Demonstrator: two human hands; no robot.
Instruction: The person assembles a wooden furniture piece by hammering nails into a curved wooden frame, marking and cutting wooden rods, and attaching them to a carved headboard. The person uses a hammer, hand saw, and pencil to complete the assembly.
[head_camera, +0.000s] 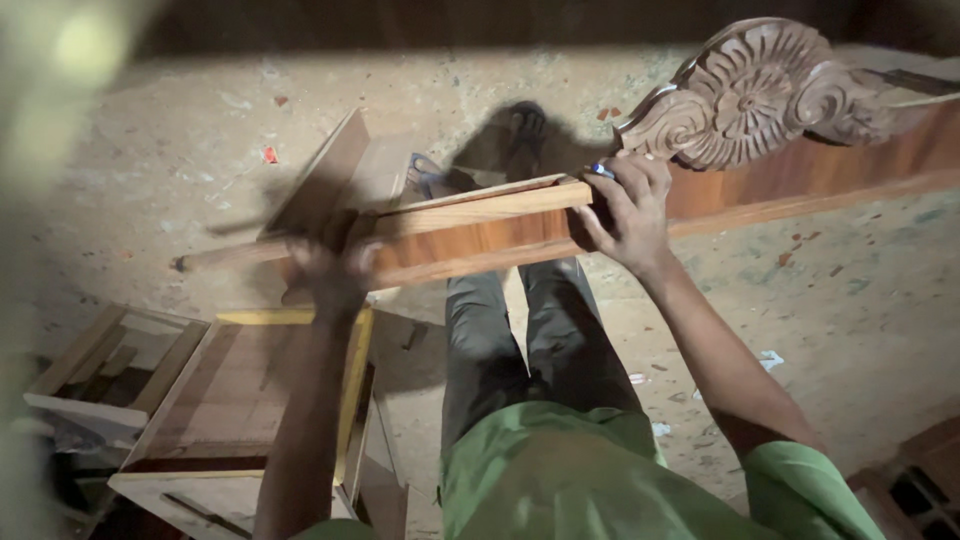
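Holding one long wooden board (480, 230) out over the dusty floor (850, 300), right hand (625, 210) clamped round its middle beside one carved scroll crest (755, 90), a small blue item tucked under the fingers, left hand (330, 270) blurred, apparently closed near the far end. Could tip or slip, judging by that uneven hold, and strike either of two drawer boxes (230, 400) below.

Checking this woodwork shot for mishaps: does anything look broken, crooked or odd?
Nothing looks broken. The long wooden board with its carved scroll end is held slanted by the left hand and right hand; debris dots the floor.
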